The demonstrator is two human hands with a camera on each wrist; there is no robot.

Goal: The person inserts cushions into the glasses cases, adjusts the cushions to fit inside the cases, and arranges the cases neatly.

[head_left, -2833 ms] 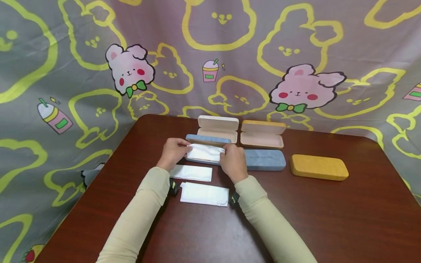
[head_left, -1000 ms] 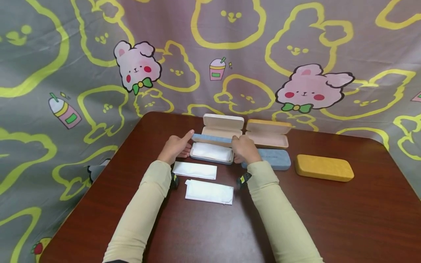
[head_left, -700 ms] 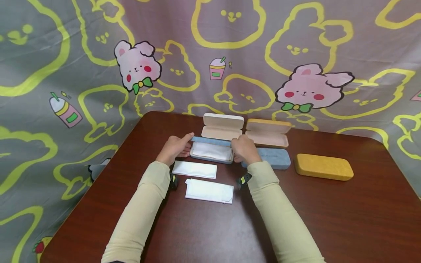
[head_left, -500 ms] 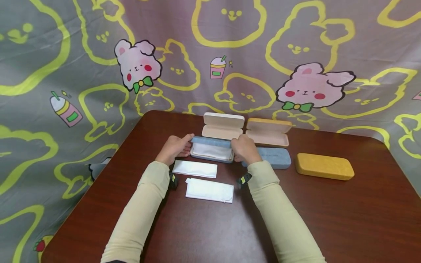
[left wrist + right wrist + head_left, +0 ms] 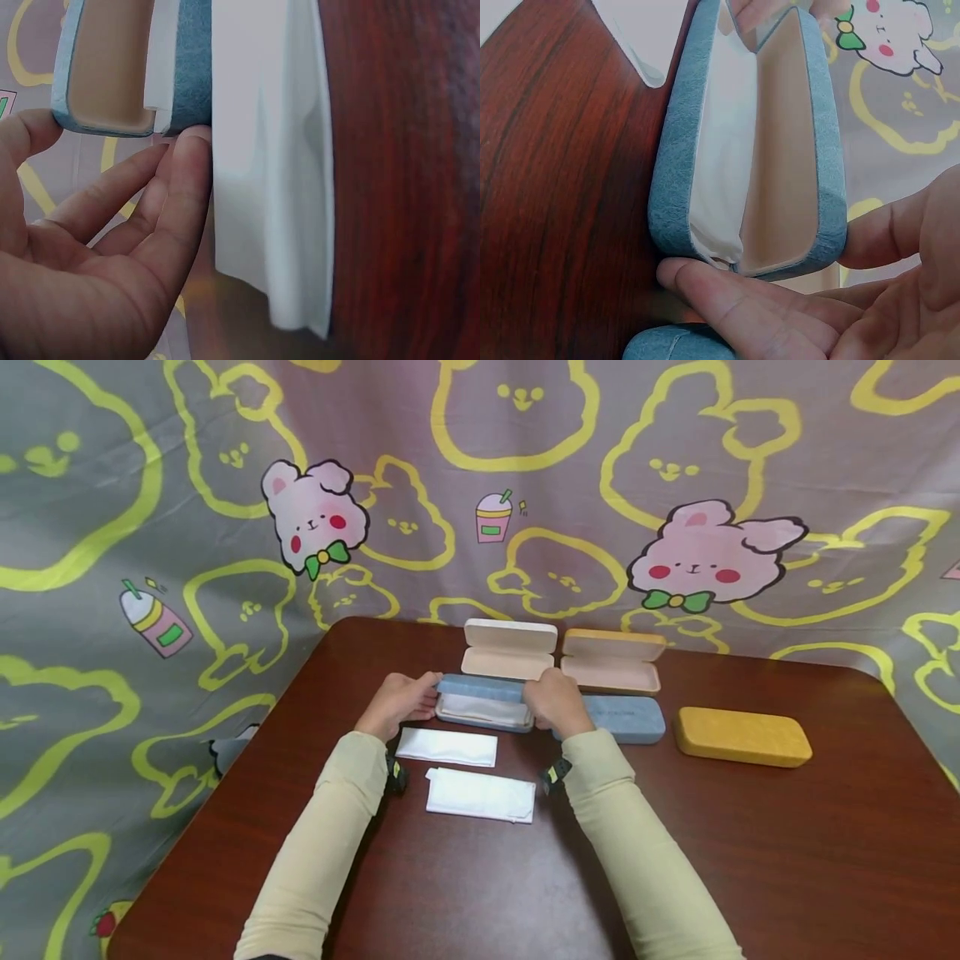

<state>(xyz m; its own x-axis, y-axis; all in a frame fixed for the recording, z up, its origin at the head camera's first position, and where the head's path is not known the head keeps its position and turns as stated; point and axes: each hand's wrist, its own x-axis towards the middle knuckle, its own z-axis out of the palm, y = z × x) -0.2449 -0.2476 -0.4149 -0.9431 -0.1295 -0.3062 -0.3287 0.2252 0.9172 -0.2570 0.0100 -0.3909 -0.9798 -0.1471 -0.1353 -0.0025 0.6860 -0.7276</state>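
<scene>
The half-open blue case lies on the table between your 2 hands, its long axis running sideways from left to right; neither hand is nearer, as both touch it. Your left hand holds its left end, thumb on the tilted lid, fingertips against the base; your right hand grips the right end likewise. The lid partly hides the white cloth inside; you cannot tell whether it wraps anything.
</scene>
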